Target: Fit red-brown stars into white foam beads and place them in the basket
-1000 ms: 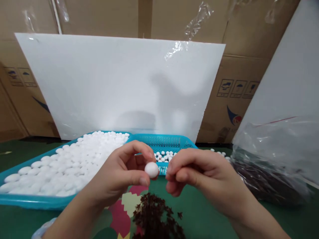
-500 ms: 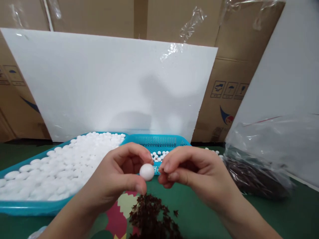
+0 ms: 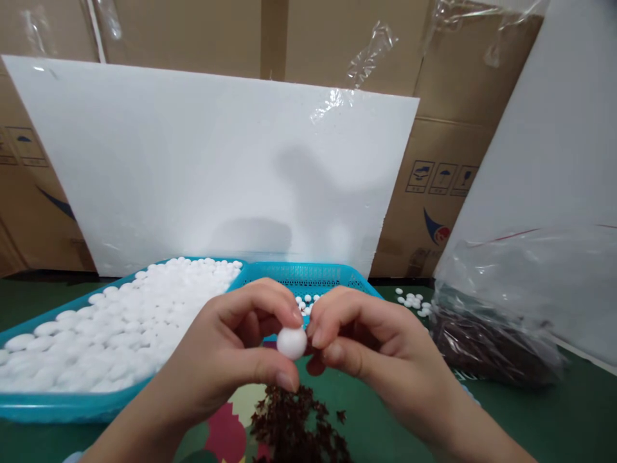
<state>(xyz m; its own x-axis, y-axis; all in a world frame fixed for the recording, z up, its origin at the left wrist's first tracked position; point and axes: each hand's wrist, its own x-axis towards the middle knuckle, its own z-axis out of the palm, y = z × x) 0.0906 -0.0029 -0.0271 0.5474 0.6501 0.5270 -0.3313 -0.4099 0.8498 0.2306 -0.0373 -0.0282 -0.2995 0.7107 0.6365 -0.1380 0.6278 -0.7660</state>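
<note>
Right hand [image 3: 376, 350] closer than half a second ago, fingertips now touching white foam ball [image 3: 292, 343]; gap gone. Left hand [image 3: 231, 357] pinching ball between thumb and forefinger, other fingers curled narrow. Right fingers pinched tight against ball's side; cannot tell what sits between them. Ball held above pile of dark brown star pieces [image 3: 296, 427], just before blue tray [image 3: 67, 404] of white balls.

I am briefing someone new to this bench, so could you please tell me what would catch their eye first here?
First, the two hands at centre: the left hand pinches a white ball while the right hand closes in on it from the other side. At left sits a blue tray heaped with white balls, and below the hands lies a dark brown pile on the green table.
</note>
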